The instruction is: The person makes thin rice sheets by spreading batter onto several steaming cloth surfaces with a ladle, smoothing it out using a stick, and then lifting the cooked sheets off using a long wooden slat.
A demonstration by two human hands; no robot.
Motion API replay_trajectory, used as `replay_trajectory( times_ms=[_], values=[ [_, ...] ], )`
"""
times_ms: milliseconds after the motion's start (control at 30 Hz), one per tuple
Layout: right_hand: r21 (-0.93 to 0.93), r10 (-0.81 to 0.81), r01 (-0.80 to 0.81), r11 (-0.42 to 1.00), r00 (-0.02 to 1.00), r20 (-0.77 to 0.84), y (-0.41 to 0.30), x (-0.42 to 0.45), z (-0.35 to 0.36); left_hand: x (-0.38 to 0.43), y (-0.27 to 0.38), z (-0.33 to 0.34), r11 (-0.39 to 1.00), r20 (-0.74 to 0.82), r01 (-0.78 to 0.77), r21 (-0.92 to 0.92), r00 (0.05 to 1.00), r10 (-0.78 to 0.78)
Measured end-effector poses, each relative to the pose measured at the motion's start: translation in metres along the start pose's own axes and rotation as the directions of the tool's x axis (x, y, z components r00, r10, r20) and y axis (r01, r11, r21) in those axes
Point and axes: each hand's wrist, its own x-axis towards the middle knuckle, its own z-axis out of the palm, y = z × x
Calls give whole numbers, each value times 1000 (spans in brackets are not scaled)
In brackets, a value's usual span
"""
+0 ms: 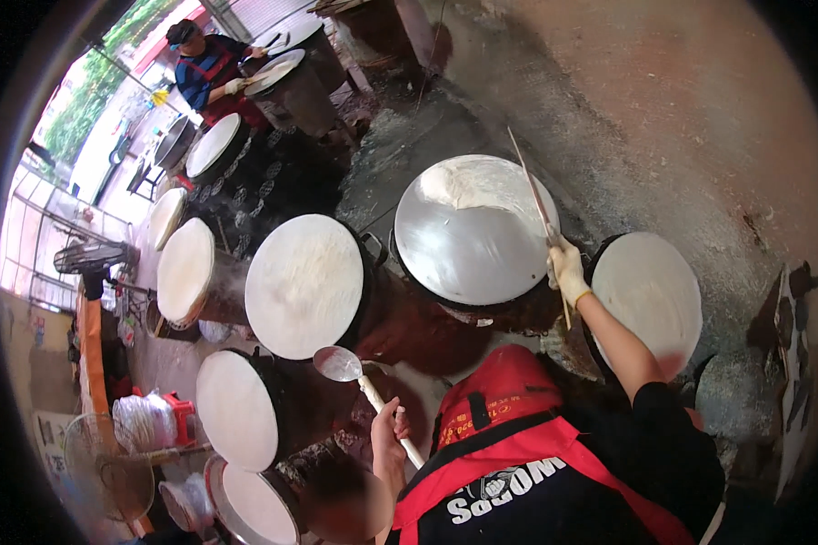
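My right hand (566,270), in a white work glove, grips a long, thin wooden spatula (533,187) over the right edge of a round metal griddle (470,255). A patch of pale batter (450,187) covers part of the griddle's far side, and the nearer surface is bare and shiny. My left hand (388,432) has no glove and is closed around the pale handle of a metal ladle (339,364). The ladle's bowl is near the lower edge of a neighbouring griddle (305,286), which a white sheet covers.
To my right stands another white-covered griddle (647,300). More round griddles (237,410) curve away on the left. A co-worker (208,75) tends a griddle at the far upper left. A fan (92,257) and a red plastic crate (180,415) are leftward.
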Motion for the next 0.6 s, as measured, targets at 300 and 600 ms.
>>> replay_trajectory(
  times_ms=[300, 600],
  values=[
    [-346, 204, 14, 938, 784, 586, -46, -8, -8, -1, -47, 23, 994, -66, 2, -110, 998, -9],
    [-277, -28, 175, 945, 886, 464, -42, 74, -34, -6, -62, 18, 977, -79, 57, -204, 994, -75]
  ],
)
